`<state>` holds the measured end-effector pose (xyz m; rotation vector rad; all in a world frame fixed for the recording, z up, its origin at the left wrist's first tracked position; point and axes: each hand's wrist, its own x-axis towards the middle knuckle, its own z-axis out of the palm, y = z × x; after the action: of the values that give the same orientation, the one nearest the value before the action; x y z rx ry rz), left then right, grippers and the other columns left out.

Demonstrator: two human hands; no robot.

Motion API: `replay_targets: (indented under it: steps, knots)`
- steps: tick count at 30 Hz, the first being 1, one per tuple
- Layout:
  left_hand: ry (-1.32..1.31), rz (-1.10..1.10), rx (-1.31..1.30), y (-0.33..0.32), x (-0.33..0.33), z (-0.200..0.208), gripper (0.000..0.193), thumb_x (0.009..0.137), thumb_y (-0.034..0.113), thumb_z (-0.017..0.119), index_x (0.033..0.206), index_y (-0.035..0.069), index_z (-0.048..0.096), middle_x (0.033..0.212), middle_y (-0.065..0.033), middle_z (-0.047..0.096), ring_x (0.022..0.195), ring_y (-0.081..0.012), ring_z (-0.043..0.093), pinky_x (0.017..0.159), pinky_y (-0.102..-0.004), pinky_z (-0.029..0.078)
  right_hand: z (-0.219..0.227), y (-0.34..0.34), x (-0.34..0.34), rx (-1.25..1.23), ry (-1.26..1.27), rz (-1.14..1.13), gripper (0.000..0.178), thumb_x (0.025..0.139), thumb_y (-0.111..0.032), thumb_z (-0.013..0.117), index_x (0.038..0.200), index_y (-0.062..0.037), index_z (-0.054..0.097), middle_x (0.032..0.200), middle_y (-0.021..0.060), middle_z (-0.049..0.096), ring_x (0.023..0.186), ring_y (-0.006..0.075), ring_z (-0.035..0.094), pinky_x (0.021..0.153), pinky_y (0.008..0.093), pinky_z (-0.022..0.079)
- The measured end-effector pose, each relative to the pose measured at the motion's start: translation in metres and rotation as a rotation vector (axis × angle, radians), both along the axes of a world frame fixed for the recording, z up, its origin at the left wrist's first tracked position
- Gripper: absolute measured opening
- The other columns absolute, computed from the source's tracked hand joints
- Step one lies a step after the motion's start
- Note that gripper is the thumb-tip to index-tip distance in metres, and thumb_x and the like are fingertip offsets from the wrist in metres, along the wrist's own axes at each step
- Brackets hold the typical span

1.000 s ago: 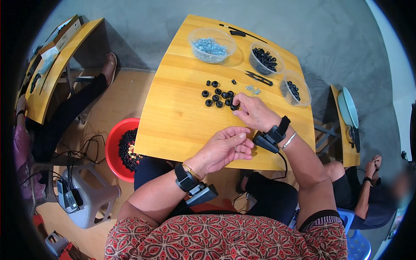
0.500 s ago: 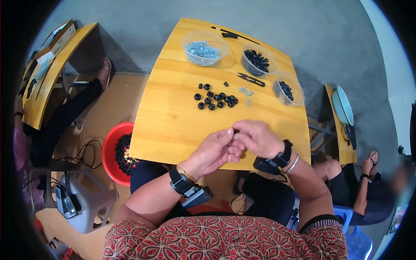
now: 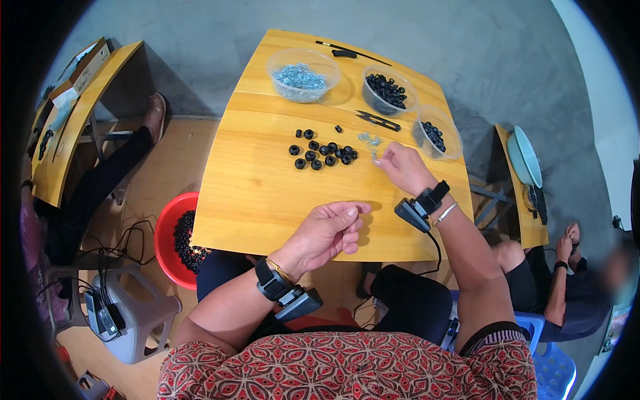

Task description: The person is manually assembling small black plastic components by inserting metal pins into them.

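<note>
Small silvery screws beside black rings

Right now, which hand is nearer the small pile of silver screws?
Right. The right hand reaches the silver screws, fingertips at them; the left hand is curled well short, near the table's front edge.

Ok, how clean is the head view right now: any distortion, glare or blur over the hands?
Head view: fisheye bends the yellow table edges and leaves a black rim at the corners; light is even and soft, no glare; left hand, right hand and black rings are sharp; only the seated person at far right is blurred.
</note>
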<state>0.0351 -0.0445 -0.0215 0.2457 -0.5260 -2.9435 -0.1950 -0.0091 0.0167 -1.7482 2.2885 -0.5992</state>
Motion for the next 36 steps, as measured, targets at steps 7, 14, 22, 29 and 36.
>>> replay_targets:
  steps: [7, 14, 22, 29, 36]
  knots:
    - [-0.002, 0.029, -0.026, 0.001, 0.001, 0.000, 0.025, 0.090, 0.017, 0.046, 0.106, -0.001, 0.052, 0.070, -0.0018, 0.051, 0.056, -0.0095, 0.048, 0.051, -0.0236, 0.048, 0.000, -0.012, 0.008, 0.094, 0.107, 0.025, 0.018, 0.079, -0.015, 0.053, 0.081, 0.0030, 0.052, 0.069, 0.0189, 0.058, 0.066, 0.0324, 0.057, 0.061, 0.0366, 0.045]
    - [0.001, 0.030, -0.020, -0.001, 0.003, 0.000, 0.025, 0.091, 0.016, 0.045, 0.108, -0.001, 0.050, 0.071, -0.0028, 0.050, 0.058, -0.0115, 0.048, 0.052, -0.0251, 0.046, 0.040, 0.011, 0.007, -0.076, -0.018, 0.032, 0.014, 0.083, -0.009, 0.049, 0.088, 0.0026, 0.054, 0.063, 0.0099, 0.055, 0.057, 0.0158, 0.051, 0.053, 0.0275, 0.041]
    - [-0.035, 0.068, -0.022, 0.001, 0.001, 0.004, 0.037, 0.091, 0.016, 0.044, 0.125, 0.006, 0.035, 0.075, -0.0064, 0.048, 0.061, -0.0146, 0.045, 0.055, -0.0278, 0.042, -0.014, 0.052, -0.030, 0.007, -0.450, -0.139, 0.015, 0.081, -0.009, 0.055, 0.093, 0.0012, 0.055, 0.078, 0.0044, 0.059, 0.067, 0.0093, 0.053, 0.061, 0.0238, 0.043]
    - [-0.044, 0.070, -0.021, 0.001, -0.001, 0.004, 0.033, 0.091, 0.019, 0.044, 0.119, 0.004, 0.038, 0.074, -0.0057, 0.047, 0.059, -0.0141, 0.043, 0.053, -0.0268, 0.040, -0.027, 0.058, -0.024, -0.124, -0.406, -0.115, 0.012, 0.081, -0.007, 0.056, 0.090, 0.0001, 0.055, 0.066, -0.0018, 0.050, 0.060, 0.0051, 0.043, 0.057, 0.0195, 0.039]
    - [0.006, -0.007, -0.006, -0.003, 0.002, 0.000, 0.027, 0.090, 0.023, 0.045, 0.103, 0.001, 0.051, 0.070, -0.0029, 0.046, 0.054, -0.0121, 0.040, 0.050, -0.0250, 0.038, -0.007, 0.037, -0.015, -0.097, -0.282, 0.005, 0.011, 0.080, -0.007, 0.056, 0.087, 0.0010, 0.055, 0.067, 0.0061, 0.057, 0.059, 0.0098, 0.050, 0.056, 0.0244, 0.041]
